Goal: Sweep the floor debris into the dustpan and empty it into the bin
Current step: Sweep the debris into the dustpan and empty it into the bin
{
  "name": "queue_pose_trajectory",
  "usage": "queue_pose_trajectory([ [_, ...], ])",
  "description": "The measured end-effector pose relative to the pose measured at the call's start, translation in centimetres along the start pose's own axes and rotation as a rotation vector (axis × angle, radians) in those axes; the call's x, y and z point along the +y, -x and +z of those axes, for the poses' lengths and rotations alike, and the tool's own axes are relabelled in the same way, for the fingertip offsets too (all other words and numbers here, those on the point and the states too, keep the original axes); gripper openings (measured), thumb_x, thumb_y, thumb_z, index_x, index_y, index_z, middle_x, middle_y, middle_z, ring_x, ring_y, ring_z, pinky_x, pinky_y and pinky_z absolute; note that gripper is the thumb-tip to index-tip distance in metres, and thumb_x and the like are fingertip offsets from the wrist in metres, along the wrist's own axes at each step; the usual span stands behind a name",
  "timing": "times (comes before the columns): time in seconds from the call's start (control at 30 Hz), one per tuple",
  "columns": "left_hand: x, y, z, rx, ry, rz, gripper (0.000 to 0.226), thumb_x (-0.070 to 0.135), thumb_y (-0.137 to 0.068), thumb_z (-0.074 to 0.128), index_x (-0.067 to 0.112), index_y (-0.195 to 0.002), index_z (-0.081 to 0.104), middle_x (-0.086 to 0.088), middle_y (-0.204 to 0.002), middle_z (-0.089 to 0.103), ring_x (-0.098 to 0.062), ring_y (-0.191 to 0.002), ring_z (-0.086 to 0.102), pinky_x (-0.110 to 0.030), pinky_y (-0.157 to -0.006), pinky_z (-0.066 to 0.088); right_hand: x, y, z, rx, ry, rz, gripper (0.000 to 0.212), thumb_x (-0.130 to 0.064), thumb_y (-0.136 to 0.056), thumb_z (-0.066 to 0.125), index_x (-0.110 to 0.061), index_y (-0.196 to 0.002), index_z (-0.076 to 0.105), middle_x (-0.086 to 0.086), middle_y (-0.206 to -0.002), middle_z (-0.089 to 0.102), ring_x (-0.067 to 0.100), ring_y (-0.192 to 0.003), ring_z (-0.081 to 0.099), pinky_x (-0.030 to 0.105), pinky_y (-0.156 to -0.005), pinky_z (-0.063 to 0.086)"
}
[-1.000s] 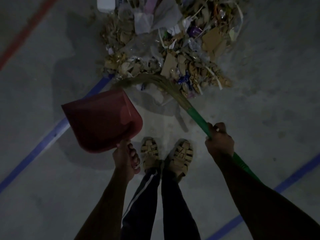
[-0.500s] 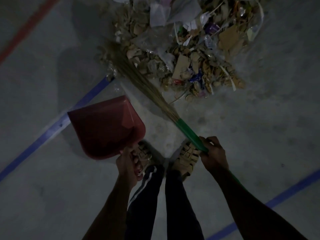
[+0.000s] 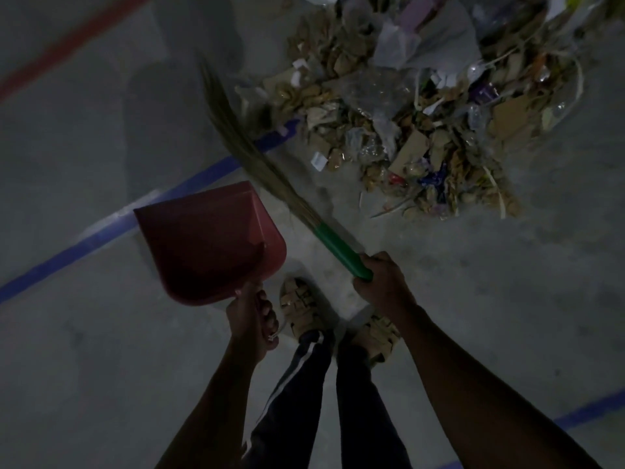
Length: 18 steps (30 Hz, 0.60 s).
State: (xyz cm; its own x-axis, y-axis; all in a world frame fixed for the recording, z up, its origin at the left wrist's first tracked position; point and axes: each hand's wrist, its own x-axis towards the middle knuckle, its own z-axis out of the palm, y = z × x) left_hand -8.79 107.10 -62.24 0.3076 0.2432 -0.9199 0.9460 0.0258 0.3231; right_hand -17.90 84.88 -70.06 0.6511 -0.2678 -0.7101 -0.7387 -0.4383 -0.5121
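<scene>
My left hand [image 3: 252,321] grips the handle of a red dustpan [image 3: 209,242], which is lifted off the floor with its open mouth facing up and left. It looks empty. My right hand [image 3: 380,280] grips the green handle of a grass broom [image 3: 333,247]. The broom's bristles [image 3: 236,130] slant up and left, blurred, at the left edge of the debris. A big heap of debris [image 3: 412,116], made of cardboard scraps, plastic film and paper, lies on the floor ahead and to the right. No bin is in view.
The floor is grey concrete [image 3: 84,367] in dim light. A blue line [image 3: 101,231] crosses it diagonally under the dustpan, another blue line [image 3: 588,411] runs at lower right, and a red line [image 3: 67,45] at upper left. My sandalled feet [image 3: 304,309] stand just behind the dustpan.
The broom head swung from the heap's near edge across to its left side and lifted. My right hand drew back toward my feet. The dustpan stayed lifted in my left hand.
</scene>
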Motion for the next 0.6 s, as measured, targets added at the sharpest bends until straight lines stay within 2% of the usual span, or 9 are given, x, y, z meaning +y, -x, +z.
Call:
queue_pose_trajectory([
  [0.17,1.7,-1.0,-1.4,0.023,0.046,-0.025,0.036,0.031,-0.095,0.057,0.019,-0.064,0.041,0.004,-0.046,0.035,-0.012,-0.032,0.027,-0.014,-0.043,0.022,-3.7,-3.0,0.3,-0.039,0.256,0.013,0.039,-0.032,-0.087,0.066,-0.015,-0.121,0.058,0.013,-0.107,0.046,0.039,-0.091,0.059,0.042,-0.082,0.054],
  [0.37,3.5,-1.7,-2.6,0.004,0.116,-0.048,0.031,0.032,-0.096,0.057,0.018,-0.069,0.048,0.002,-0.049,0.038,-0.012,-0.034,0.029,-0.017,-0.042,0.022,-5.0,-2.9,-2.0,0.183,0.325,0.073,0.033,-0.03,-0.095,0.058,-0.011,-0.121,0.052,0.014,-0.112,0.042,0.042,-0.076,0.058,0.047,-0.075,0.054],
  [0.43,4.7,-1.8,-2.9,-0.012,0.1,-0.046,0.03,0.028,-0.095,0.056,0.018,-0.069,0.047,0.001,-0.05,0.037,-0.012,-0.034,0.029,-0.017,-0.041,0.023,-5.5,-2.6,-3.0,0.228,0.307,0.078,0.036,-0.028,-0.094,0.059,-0.01,-0.124,0.053,0.014,-0.115,0.043,0.042,-0.078,0.059,0.046,-0.075,0.054],
  [0.6,9.6,-2.4,-2.9,-0.063,-0.008,-0.04,0.034,0.034,-0.091,0.056,0.021,-0.063,0.042,0.0,-0.051,0.032,-0.012,-0.037,0.027,-0.02,-0.052,0.024,-7.9,-3.6,-5.3,0.354,0.223,0.037,0.049,-0.022,-0.09,0.067,-0.006,-0.135,0.056,0.019,-0.123,0.049,0.039,-0.095,0.058,0.04,-0.082,0.05],
])
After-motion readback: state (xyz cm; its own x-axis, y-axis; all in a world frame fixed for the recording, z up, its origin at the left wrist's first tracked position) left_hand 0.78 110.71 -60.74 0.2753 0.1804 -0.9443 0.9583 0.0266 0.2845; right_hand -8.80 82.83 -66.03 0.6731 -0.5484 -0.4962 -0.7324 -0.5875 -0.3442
